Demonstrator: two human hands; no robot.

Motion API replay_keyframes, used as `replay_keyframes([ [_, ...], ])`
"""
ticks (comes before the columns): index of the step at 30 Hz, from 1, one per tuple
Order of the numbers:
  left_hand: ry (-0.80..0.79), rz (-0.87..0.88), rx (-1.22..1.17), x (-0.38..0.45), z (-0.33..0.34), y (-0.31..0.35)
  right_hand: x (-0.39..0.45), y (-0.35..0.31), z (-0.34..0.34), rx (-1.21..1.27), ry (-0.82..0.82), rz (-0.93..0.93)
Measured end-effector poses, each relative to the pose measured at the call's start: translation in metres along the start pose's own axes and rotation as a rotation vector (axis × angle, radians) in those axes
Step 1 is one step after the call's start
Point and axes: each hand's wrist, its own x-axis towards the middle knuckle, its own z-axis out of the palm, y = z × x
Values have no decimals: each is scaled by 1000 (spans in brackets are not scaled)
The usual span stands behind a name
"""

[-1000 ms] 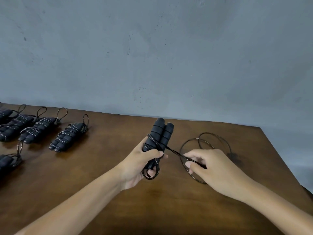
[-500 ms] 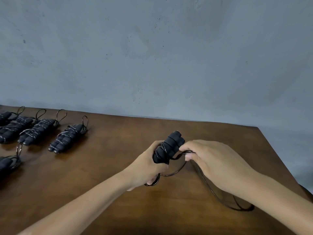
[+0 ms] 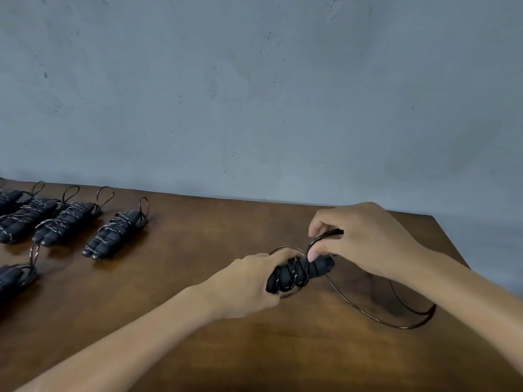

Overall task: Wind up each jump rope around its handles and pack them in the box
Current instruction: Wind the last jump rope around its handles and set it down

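A pair of black foam jump rope handles (image 3: 300,274), held side by side and lying roughly level just above the table, is partly hidden inside the left hand (image 3: 249,281), whose fingers curl around the near end so that only the far end and a few turns of cord show. The thin dark cord (image 3: 368,312) loops off the handles, sweeps right across the tabletop and passes behind the right forearm, where part of it is lost from sight. The right hand (image 3: 365,239) hovers just above the handles' far end, thumb and fingers pinching a bend of cord; its fingertips are hard to separate. The brown wooden table (image 3: 184,278) meets a plain grey-blue wall (image 3: 254,94). At far left, well apart from the hands, lie several wound jump ropes (image 3: 113,236), the outermost cut off by the picture's edge.
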Motion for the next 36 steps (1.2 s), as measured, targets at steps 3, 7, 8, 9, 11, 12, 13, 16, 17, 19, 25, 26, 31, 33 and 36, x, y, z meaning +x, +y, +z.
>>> replay_keyframes([
  [3, 15, 56, 42, -3, -4, -2, 8, 8, -2, 152, -70, -2],
  [7, 20, 127, 1, -7, -9, -5, 15, 21, -1, 307, -118, -49],
  [8, 23, 141, -21, -7, -10, -6, 16, 24, 0, 323, -117, -55],
  [9, 28, 153, -46, -8, -10, -6, 17, 26, 1, 338, -116, -53],
  [11, 33, 155, -135, -10, -10, -6, 19, 30, 5, 367, -114, -43],
  [12, 25, 148, -210, -11, -9, -6, 20, 32, 8, 376, -112, -40],
  [13, 13, 139, -298, -12, -8, -6, 20, 34, 12, 382, -110, -42],
  [16, -6, 108, -555, -14, -3, -4, 19, 39, 24, 403, -108, -55],
  [17, 0, 99, -618, -15, -2, -3, 18, 39, 28, 397, -110, -65],
  [19, 11, 78, -708, -16, 0, -2, 14, 38, 35, 359, -101, -78],
  [25, 37, 46, -906, -18, 6, -6, 3, 41, 55, 326, -70, -29],
  [26, 50, 35, -947, -17, 7, -7, 1, 40, 56, 338, -69, -38],
  [31, 117, -22, -1139, -14, 4, -15, -11, 48, 55, 340, -54, -22],
  [33, 114, -48, -1153, -15, 2, -20, -16, 52, 52, 328, -42, -1],
  [36, 97, -76, -1196, -15, 2, -21, -22, 49, 46, 286, -37, 28],
])
